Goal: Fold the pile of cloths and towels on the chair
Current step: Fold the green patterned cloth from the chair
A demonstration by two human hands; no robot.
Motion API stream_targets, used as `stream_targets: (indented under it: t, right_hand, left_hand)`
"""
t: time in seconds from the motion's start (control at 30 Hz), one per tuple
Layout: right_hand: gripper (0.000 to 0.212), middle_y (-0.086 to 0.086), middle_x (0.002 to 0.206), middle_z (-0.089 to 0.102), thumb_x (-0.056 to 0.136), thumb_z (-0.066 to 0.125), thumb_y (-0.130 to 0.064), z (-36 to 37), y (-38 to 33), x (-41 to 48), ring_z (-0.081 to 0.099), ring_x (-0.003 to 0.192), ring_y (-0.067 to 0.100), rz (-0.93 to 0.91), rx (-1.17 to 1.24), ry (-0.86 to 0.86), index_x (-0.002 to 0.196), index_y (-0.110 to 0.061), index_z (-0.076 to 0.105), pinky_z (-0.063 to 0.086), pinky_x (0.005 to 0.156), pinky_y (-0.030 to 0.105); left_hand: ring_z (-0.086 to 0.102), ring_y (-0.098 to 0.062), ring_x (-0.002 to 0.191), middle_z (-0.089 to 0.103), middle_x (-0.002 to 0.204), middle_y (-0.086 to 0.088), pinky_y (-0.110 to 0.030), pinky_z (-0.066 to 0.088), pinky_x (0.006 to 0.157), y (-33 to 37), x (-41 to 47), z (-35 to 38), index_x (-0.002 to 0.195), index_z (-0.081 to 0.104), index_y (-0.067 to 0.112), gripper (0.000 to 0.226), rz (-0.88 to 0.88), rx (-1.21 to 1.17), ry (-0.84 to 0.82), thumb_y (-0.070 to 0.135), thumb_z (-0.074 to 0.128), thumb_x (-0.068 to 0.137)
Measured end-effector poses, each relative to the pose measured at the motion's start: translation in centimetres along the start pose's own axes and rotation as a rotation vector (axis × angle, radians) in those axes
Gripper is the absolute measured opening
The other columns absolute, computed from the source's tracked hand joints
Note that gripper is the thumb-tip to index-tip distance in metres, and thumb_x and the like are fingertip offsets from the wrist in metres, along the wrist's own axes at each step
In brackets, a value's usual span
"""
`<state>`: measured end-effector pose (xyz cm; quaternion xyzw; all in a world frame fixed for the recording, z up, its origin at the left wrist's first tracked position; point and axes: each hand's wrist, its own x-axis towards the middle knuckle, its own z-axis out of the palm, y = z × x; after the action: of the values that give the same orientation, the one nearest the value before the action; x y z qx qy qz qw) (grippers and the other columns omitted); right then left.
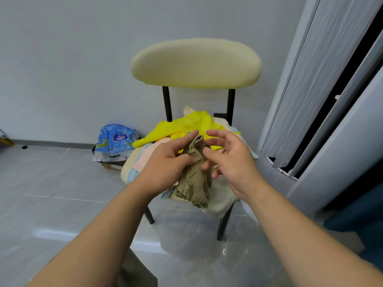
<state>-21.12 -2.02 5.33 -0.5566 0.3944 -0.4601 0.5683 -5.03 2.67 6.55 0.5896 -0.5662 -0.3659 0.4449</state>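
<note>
Left hand (165, 166) holds the olive towel (194, 183): thumb pressed on its front near the top, fingers curled round the bunched upper part, index stretched along the top edge. We read that as a firm pinch.

Right hand (232, 160) is just beside it with fingers apart and loosely curved. The thumb tip touches the towel's right edge and the lower fingertips sit at or behind the fabric. The index finger is stretched out above, off the towel. We see no closed grip on that side.

The towel hangs crumpled from the left hand, above the front of the chair (195, 63) seat, its lower end draping over the pile there.

Pile on the seat:
- yellow cloth (186, 125) on top, towards the back
- peach cloth (145, 156) on the left, under the yellow one
- cream cloth (219, 201) hanging over the front right edge
- bits of light blue fabric at the edges; we can't tell how many pieces

The chair has a cream padded backrest and black legs, on a glossy grey tiled floor.

Blue plastic package (116, 141) sits on the floor left of the chair, against the wall. Grey folding panels (310, 79) stand to the right.
</note>
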Motion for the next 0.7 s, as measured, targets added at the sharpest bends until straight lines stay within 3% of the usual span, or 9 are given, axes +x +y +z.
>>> stream_targets:
  t: [0.07,0.1,0.17,0.27,0.37,0.47,0.53,0.6,0.7]
  right_hand:
    - [0.032,-0.009,0.105,0.067,0.087,0.074,-0.015,-0.6,0.5,0.5,0.055,0.059,0.012,-0.059,-0.194,0.002,0.116,-0.026,0.065,0.044,0.048,0.022]
    - [0.029,-0.021,0.092,0.068,0.087,0.076,-0.023,-0.8,0.7,0.7,0.051,0.061,0.009,-0.076,-0.29,-0.019,0.113,-0.031,0.067,0.044,0.055,0.02]
    - [0.02,-0.031,0.07,0.062,0.086,0.074,-0.038,-1.0,0.8,0.8,0.051,0.065,0.006,-0.06,-0.395,-0.052,0.104,-0.035,0.07,0.045,0.064,0.018]
    - [0.042,-0.01,0.081,0.072,0.073,0.067,-0.061,-0.9,1.0,0.9,0.066,0.08,0.017,-0.063,-0.435,-0.036,0.09,-0.023,0.071,0.055,0.076,0.041]
    - [0.035,0.004,0.078,0.072,0.08,0.07,-0.052,-0.8,1.6,1.0,0.065,0.072,0.024,-0.099,-0.443,-0.044,0.085,-0.018,0.066,0.054,0.073,0.052]
    - [0.039,0.002,0.079,0.071,0.075,0.064,-0.063,-0.8,1.9,1.0,0.066,0.075,0.024,-0.135,-0.478,-0.035,0.087,-0.025,0.064,0.053,0.072,0.051]
    - [0.041,0.0,0.079,0.071,0.073,0.061,-0.068,-0.8,2.0,1.0,0.065,0.075,0.022,-0.153,-0.519,-0.032,0.088,-0.03,0.061,0.053,0.073,0.05]
    - [0.038,0.002,0.078,0.07,0.075,0.062,-0.066,-0.8,1.9,0.9,0.063,0.072,0.021,-0.173,-0.54,-0.039,0.089,-0.031,0.059,0.052,0.071,0.05]
    - [0.031,0.008,0.073,0.067,0.082,0.072,-0.05,-0.8,1.8,0.8,0.055,0.06,0.017,-0.2,-0.508,-0.042,0.091,-0.029,0.05,0.05,0.063,0.047]
  left_hand:
    - [0.064,-0.003,0.11,0.068,0.124,0.017,-0.036,0.053,0.096,0.2,0.0,0.0,0.133,0.061,0.036,0.063,0.018,-0.002,-0.023,0.016,0.057,0.074]
    - [0.061,0.002,0.114,0.067,0.125,0.018,-0.028,0.05,0.096,0.3,-0.1,0.0,0.133,0.062,0.034,0.064,0.029,0.001,-0.039,0.015,0.056,0.072]
    - [0.061,0.005,0.108,0.069,0.116,0.019,-0.02,0.048,0.088,0.3,-0.1,-0.1,0.131,0.064,0.033,0.062,0.037,0.015,-0.066,0.015,0.055,0.072]
    - [0.063,0.001,0.11,0.071,0.117,0.016,-0.025,0.051,0.091,0.0,-0.3,-0.2,0.131,0.065,0.032,0.051,0.086,0.062,-0.079,0.028,0.067,0.08]
    - [0.062,0.008,0.104,0.071,0.111,0.02,-0.025,0.051,0.091,-0.5,-0.4,-0.3,0.128,0.066,0.036,0.043,0.163,0.225,-0.013,0.036,0.073,0.086]
    - [0.064,0.003,0.103,0.071,0.11,0.022,-0.033,0.054,0.092,-0.8,0.0,-0.6,0.121,0.07,0.038,0.034,0.149,0.216,0.032,0.031,0.068,0.089]
    - [0.066,-0.003,0.106,0.074,0.109,0.016,-0.034,0.054,0.094,-0.8,0.2,-0.6,0.118,0.073,0.031,0.032,0.111,0.107,0.035,0.016,0.065,0.091]
    - [0.068,-0.006,0.104,0.076,0.104,0.009,-0.03,0.054,0.091,-0.4,0.2,-0.7,0.113,0.075,0.022,0.03,0.092,0.006,0.034,0.004,0.062,0.093]
    - [0.071,-0.018,0.099,0.077,0.098,0.001,-0.039,0.058,0.088,-0.3,0.1,-0.7,0.106,0.076,0.016,0.017,0.107,-0.024,0.042,0.01,0.067,0.092]
